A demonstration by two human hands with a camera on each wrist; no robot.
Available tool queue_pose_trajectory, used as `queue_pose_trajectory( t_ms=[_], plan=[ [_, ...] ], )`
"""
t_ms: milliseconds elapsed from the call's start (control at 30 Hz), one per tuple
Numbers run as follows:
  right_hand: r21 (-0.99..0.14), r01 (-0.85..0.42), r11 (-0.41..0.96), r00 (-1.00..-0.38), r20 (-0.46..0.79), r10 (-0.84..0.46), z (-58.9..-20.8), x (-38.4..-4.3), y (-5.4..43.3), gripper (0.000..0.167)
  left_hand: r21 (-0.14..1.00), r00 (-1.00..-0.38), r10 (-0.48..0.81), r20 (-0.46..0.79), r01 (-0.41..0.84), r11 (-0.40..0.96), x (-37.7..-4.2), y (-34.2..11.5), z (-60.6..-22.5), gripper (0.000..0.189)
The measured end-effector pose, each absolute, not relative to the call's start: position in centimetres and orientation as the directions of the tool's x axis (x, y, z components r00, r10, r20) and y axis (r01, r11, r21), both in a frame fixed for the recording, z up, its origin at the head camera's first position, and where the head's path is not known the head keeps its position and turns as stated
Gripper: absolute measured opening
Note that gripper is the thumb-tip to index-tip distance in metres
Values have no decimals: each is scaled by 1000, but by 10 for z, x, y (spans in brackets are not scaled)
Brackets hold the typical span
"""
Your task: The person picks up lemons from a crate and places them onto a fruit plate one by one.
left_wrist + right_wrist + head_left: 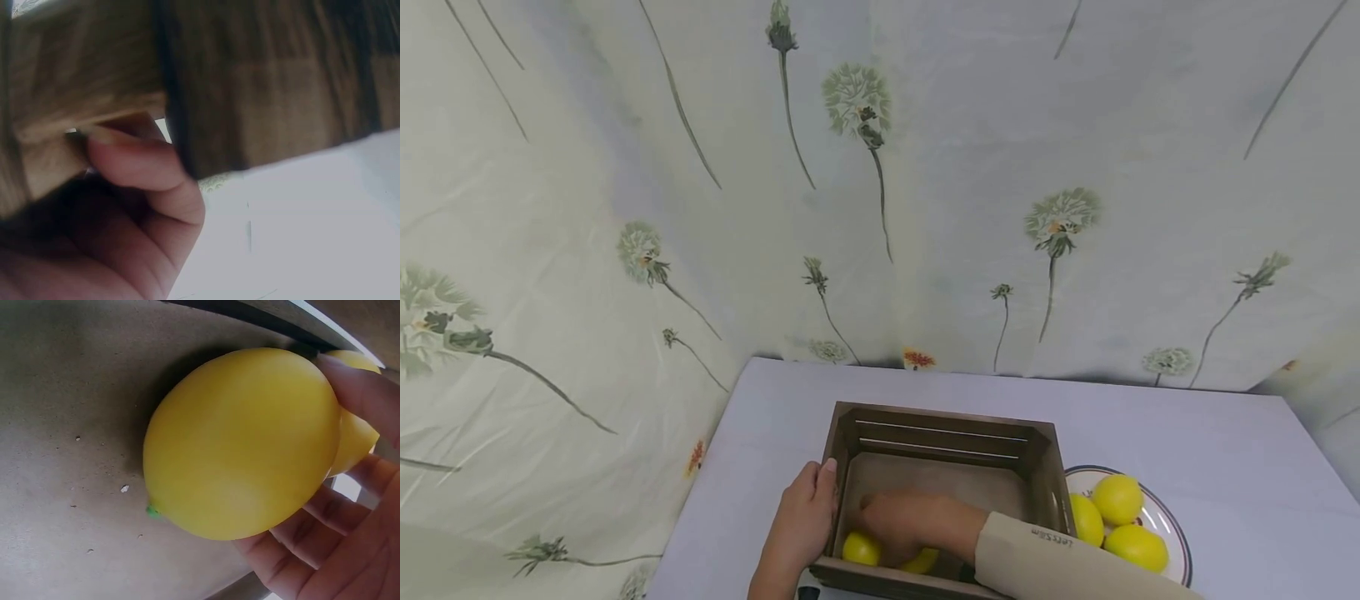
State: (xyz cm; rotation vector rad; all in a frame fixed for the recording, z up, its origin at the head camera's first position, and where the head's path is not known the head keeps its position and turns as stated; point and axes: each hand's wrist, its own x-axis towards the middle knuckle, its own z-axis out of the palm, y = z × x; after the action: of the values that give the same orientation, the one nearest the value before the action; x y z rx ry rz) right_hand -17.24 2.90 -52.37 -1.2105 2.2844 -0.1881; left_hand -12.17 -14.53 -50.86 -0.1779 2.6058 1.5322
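A brown slatted wooden crate (940,471) stands on the table. My left hand (803,515) grips its left side wall, with the thumb (140,161) against a slat in the left wrist view. My right hand (898,521) reaches down inside the crate, at its near left part. There the fingers and thumb lie around a yellow lemon (244,444) with a small green tip. A second lemon (357,434) shows behind it, partly covered by the thumb. From the head, one lemon (861,548) appears left of the hand and another patch of yellow peeks out below it.
Right of the crate is a white plate (1180,533) with a dark rim line, bearing three lemons (1137,548); the right sleeve partly overlaps it. A white cloth (1240,467) covers the table. Behind hangs a dandelion-patterned curtain (955,208). A small dark object (808,592) lies by the left wrist.
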Motion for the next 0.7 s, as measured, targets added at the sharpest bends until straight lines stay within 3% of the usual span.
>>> queue_pose_trajectory(
  t_ms=[333, 700],
  plan=[
    [-331, -723, 606, -475, -398, -785, -526, -175, 30, 38, 844, -981, -66, -180, -189, 501, -122, -142, -508, 47],
    [-422, -677, 602, -501, -334, -798, -517, -179, 30, 48, 845, -979, -57, -193, -196, 498, -122, -142, -507, 49]
  ],
)
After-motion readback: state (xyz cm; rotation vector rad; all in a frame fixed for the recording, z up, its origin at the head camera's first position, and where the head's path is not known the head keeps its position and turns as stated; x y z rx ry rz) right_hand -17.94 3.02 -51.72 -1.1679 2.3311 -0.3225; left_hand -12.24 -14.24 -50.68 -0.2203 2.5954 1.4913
